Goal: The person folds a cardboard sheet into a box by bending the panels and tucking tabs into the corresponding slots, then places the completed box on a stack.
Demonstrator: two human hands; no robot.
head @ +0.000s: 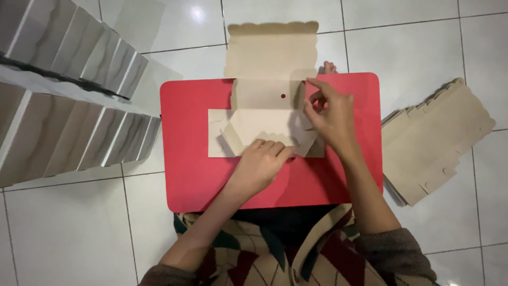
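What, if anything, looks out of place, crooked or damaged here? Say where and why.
Nothing looks damaged or spilled. The stack of flat box blanks on the floor at the right lies fanned and at an angle to the tile lines. The left hand presses the half-folded cardboard box on the red table; the right hand pinches its side flap.

Bright overhead light before me, glare spot on the glossy floor tiles (198, 13), soft shadows, slightly soft focus.

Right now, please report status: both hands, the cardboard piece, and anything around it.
Left hand pressing folded front flap of flat cardboard box blank. Right hand pinching its right side flap. Blank on red tray table; stack of blanks right, folded boxes left.
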